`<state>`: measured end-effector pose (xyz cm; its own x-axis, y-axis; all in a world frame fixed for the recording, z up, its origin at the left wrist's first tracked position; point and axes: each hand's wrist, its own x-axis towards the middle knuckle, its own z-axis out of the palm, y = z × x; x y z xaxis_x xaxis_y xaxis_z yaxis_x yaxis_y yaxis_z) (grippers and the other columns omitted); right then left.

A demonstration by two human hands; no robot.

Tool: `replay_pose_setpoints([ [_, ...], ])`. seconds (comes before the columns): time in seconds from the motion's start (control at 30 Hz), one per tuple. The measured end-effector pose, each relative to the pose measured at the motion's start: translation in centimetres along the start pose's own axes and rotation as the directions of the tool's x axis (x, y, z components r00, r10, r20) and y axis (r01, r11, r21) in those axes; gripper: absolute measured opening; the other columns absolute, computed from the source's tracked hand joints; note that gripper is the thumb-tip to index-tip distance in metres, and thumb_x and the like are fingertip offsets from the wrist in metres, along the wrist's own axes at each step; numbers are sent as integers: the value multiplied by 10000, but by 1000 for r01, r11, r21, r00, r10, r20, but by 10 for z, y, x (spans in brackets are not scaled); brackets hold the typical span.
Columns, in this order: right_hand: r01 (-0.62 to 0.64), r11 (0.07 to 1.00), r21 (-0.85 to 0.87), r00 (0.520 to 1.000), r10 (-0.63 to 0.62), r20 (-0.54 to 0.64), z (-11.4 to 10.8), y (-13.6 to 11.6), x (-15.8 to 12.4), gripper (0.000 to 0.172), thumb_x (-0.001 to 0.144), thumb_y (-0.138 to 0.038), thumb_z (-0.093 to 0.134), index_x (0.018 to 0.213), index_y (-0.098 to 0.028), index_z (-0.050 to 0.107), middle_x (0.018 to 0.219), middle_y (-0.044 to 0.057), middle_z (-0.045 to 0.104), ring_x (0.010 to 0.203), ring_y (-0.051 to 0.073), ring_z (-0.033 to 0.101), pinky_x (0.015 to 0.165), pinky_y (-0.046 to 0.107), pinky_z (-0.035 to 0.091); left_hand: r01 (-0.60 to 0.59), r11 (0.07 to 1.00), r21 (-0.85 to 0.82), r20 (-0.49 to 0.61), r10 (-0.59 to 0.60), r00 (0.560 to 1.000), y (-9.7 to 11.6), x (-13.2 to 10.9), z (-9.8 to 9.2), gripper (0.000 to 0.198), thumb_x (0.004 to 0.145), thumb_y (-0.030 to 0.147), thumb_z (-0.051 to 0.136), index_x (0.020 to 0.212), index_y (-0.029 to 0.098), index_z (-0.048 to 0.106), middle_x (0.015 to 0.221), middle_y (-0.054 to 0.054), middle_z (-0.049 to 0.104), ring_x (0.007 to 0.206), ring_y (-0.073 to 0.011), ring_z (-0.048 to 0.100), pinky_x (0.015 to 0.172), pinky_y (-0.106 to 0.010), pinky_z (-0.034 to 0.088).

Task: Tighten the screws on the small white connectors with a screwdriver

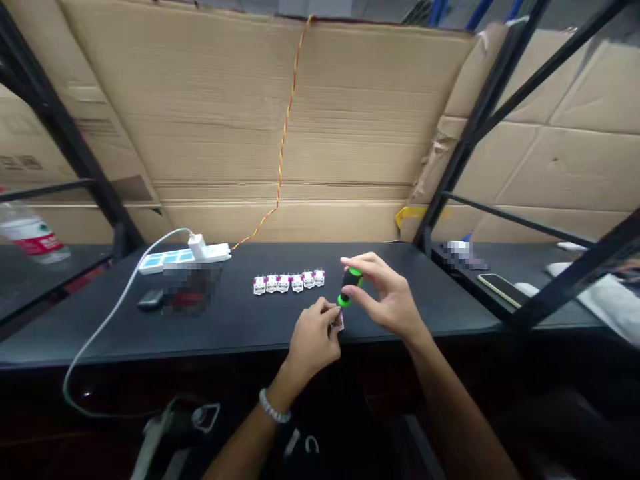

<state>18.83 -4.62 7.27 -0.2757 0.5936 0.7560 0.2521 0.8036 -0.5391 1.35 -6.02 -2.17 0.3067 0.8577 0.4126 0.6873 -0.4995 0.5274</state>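
My right hand is closed around the handle of a short screwdriver with a black and bright green grip, tilted with its tip downward. My left hand pinches a small white part near the table's front edge, mostly covered by the fingers. The screwdriver's lower end meets this part beside the left fingertips; the exact contact is too small to make out. Further back, several small white and purple parts with thin pins on top form a row on the black table.
A white power strip with a plugged-in charger and cable lies at the back left, near a dark mouse-like object. Black metal posts flank the table. Cardboard walls the back. At right lies a phone; at left, a bottle.
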Motion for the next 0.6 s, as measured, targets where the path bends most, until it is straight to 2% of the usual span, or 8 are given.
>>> replay_pose_setpoints([
  [0.07, 29, 995, -91, 999, -30, -13, -1, -3, 2, 336, 945, -296, 755, 1280, -288, 734, 1070, 65, 671, 909, 219, 657, 823, 387, 603, 13, 1000, -15, 11, -13, 1000, 1, 1, -1, 186, 823, 54, 609, 881, 226, 652, 1035, -29, 644, 925, -204, 642, 813, -337, 483],
  [0.13, 51, 992, -117, 999, -50, 15, -2, -5, 3, 330, 988, -298, 674, 1314, -267, 708, 1124, 90, 676, 954, 238, 665, 849, 404, 607, 21, 1000, -19, 24, -20, 999, 2, 2, -3, 187, 817, 52, 602, 872, 225, 650, 1029, -34, 645, 930, -206, 645, 814, -334, 487],
  [0.27, 8, 1000, -16, 998, -7, 55, 0, -7, 3, 339, 1058, -245, 535, 1369, -264, 671, 1262, 108, 695, 1103, 253, 696, 967, 430, 599, 15, 1000, -8, 28, -14, 1000, 4, 3, -5, 178, 813, 56, 602, 868, 220, 644, 1032, -42, 643, 929, -213, 647, 817, -342, 498],
  [0.33, 5, 999, -45, 1000, -4, 26, 2, -6, 3, 313, 1038, -255, 600, 1336, -275, 695, 1182, 92, 711, 1018, 232, 701, 900, 400, 614, 14, 1000, -5, 21, -13, 1000, 4, 3, -4, 177, 813, 55, 603, 862, 221, 641, 1022, -39, 639, 930, -214, 648, 812, -342, 498],
  [0.43, 66, 982, -179, 997, -73, -29, 5, -5, 5, 309, 965, -289, 736, 1274, -283, 735, 1068, 74, 675, 903, 213, 669, 809, 373, 614, 10, 1000, 4, 7, -10, 1000, 3, 2, -3, 196, 800, 45, 602, 870, 224, 643, 1020, -35, 636, 927, -212, 648, 804, -337, 494],
  [0.5, 92, 975, -201, 995, -98, -16, 4, -6, 5, 332, 976, -270, 709, 1307, -280, 720, 1114, 89, 668, 975, 231, 671, 879, 405, 607, 9, 1000, 9, 3, -9, 1000, 3, 2, -2, 197, 796, 46, 603, 873, 223, 644, 1029, -36, 636, 927, -213, 646, 803, -335, 493],
  [0.6, 76, 993, -85, 995, -70, 73, 0, -8, 6, 390, 1040, -194, 557, 1404, -285, 660, 1283, 106, 688, 1171, 253, 669, 1029, 449, 566, 11, 1000, 10, 7, -11, 1000, 3, 2, -2, 180, 808, 55, 601, 872, 218, 642, 1043, -42, 638, 932, -214, 645, 813, -337, 495],
])
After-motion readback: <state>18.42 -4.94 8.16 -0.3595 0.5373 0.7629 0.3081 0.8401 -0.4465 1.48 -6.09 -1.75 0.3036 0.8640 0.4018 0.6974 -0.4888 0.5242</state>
